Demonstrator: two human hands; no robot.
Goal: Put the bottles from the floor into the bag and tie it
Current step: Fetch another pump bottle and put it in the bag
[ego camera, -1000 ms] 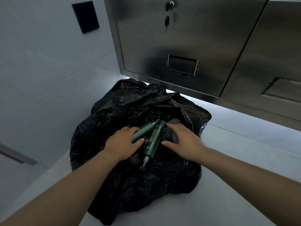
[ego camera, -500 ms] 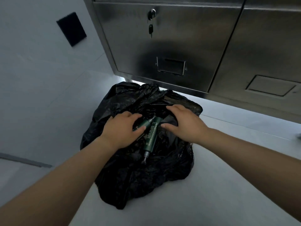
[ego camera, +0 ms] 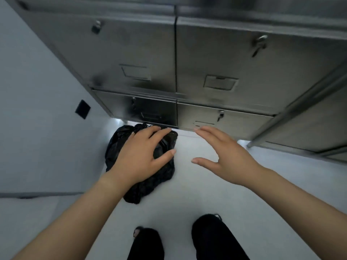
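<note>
Presumably mid-task: the bag (ego camera: 161, 175) lay crumpled on the floor (ego camera: 206, 194), close to the foot of the steel cabinet (ego camera: 225, 62). No bottle showed loose on the floor, so they were likely all inside. The left hand (ego camera: 139, 156) hung over the bag, fingers (ego camera: 159, 131) spread and loosely bent, holding nothing; contact with the plastic could not be told. The right hand (ego camera: 227, 158) was beside it over bare floor, fingers (ego camera: 212, 134) spread, empty. Judged: both hands were poised to gather the mouth for tying. No knot was visible.
</note>
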